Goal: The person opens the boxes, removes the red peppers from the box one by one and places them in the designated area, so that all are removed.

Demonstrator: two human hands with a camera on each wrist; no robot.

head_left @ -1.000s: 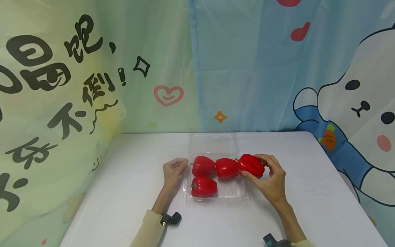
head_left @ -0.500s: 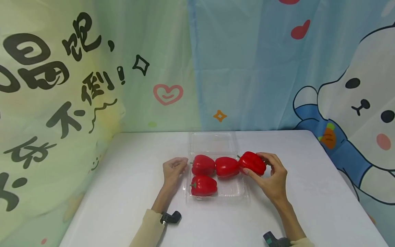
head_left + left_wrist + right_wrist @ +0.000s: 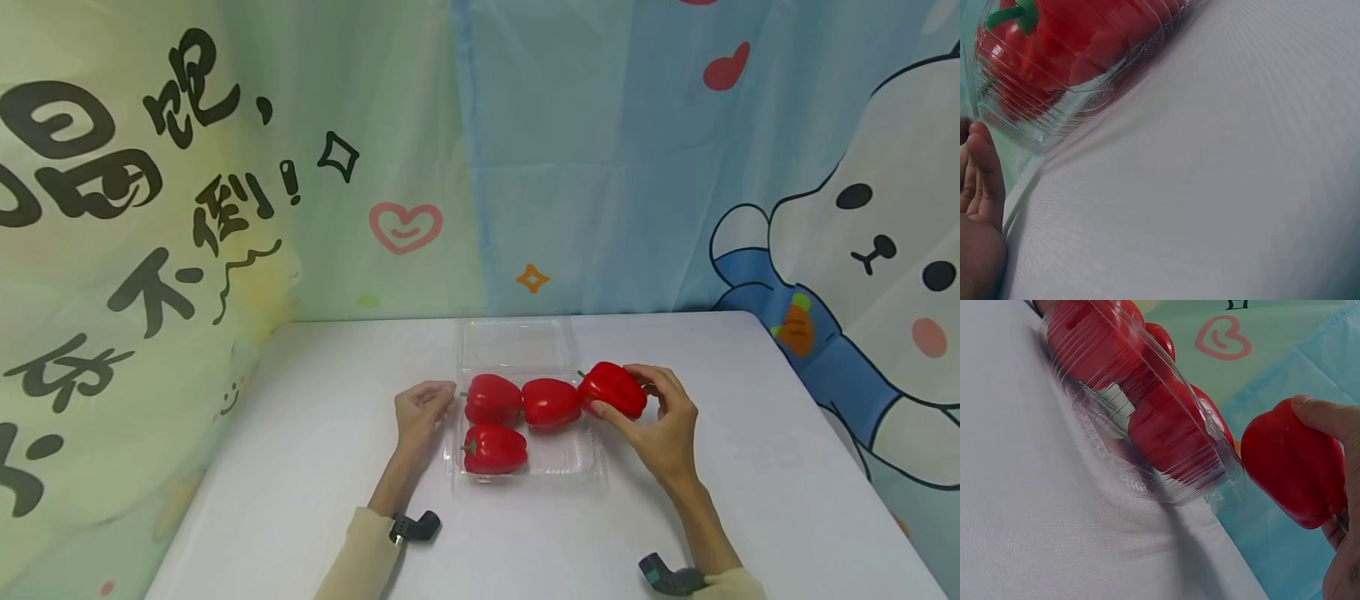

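Note:
In the head view a clear plastic clamshell container (image 3: pixel 558 463) lies with its lid (image 3: pixel 516 345) folded back. It holds three red bell peppers: one at back left (image 3: pixel 492 400), one at back right (image 3: pixel 551 403) and one at front left (image 3: pixel 494 449). My right hand (image 3: pixel 663 425) grips another red bell pepper (image 3: pixel 612 390) between thumb and fingers, over the container's back right edge. The right wrist view shows this pepper (image 3: pixel 1294 465) beside the container wall, clear of the table. My left hand (image 3: pixel 422 414) pinches the container's left edge with thumb and fingertips.
The container stands on a white table (image 3: pixel 315 467). A printed curtain (image 3: pixel 360 100) hangs behind and along the left side. Each wrist wears a dark camera, one at the left sleeve (image 3: pixel 415 527) and one at the right (image 3: pixel 670 577).
My right hand has moved the pepper slightly back, up and to the right. My left hand and the peppers in the container have stayed in place; the head view has shifted a little.

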